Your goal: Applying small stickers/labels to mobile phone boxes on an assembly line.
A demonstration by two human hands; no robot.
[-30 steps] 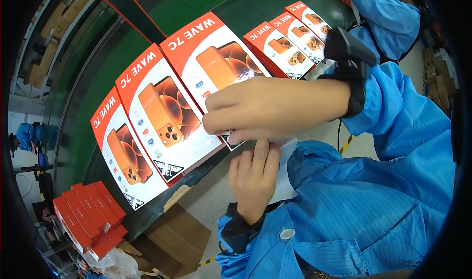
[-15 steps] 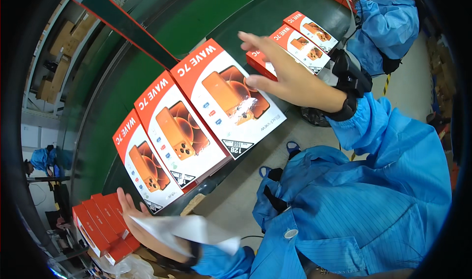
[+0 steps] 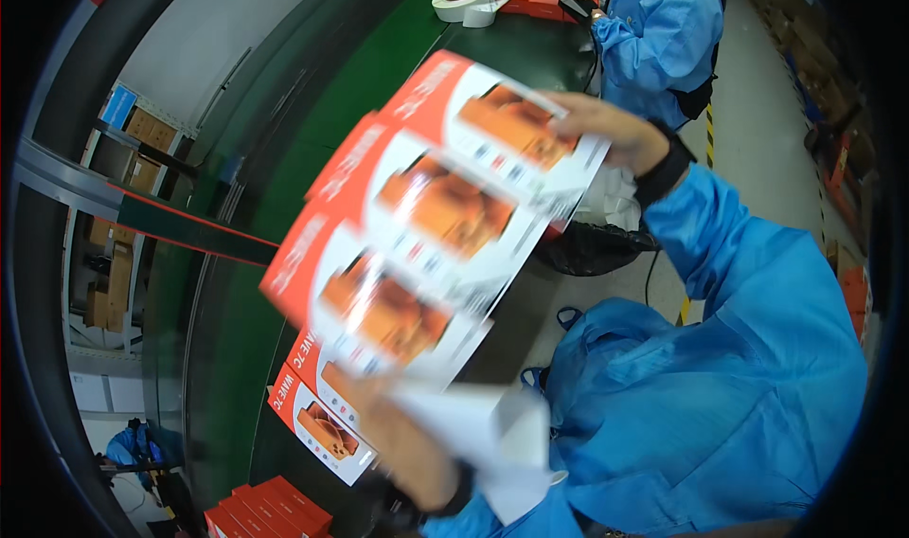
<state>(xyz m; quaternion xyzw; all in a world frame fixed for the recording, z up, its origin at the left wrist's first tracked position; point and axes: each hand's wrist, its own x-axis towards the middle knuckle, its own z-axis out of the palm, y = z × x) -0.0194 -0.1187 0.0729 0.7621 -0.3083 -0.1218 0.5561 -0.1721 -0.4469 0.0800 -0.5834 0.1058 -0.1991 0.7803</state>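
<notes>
a white sheet (image 3: 478, 424) hangs by my left hand (image 3: 402, 439), which with my right hand (image 3: 606, 126) grips a row of three phone boxes (image 3: 445, 202) by its ends. these are gathered up, closed, contents hidden; two boxes (image 3: 327, 429) remain on the surface (image 3: 535, 55). farther, a black bag (image 3: 597, 251) holds pale scraps (image 3: 614, 197).

The left hand (image 3: 402, 439) and white sheet (image 3: 523, 443) are blurred.

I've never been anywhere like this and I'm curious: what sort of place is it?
Probably a factory or packing floor, judging by the long green work surface, the matching printed phone boxes and the blue-clad co-worker farther along.
</notes>
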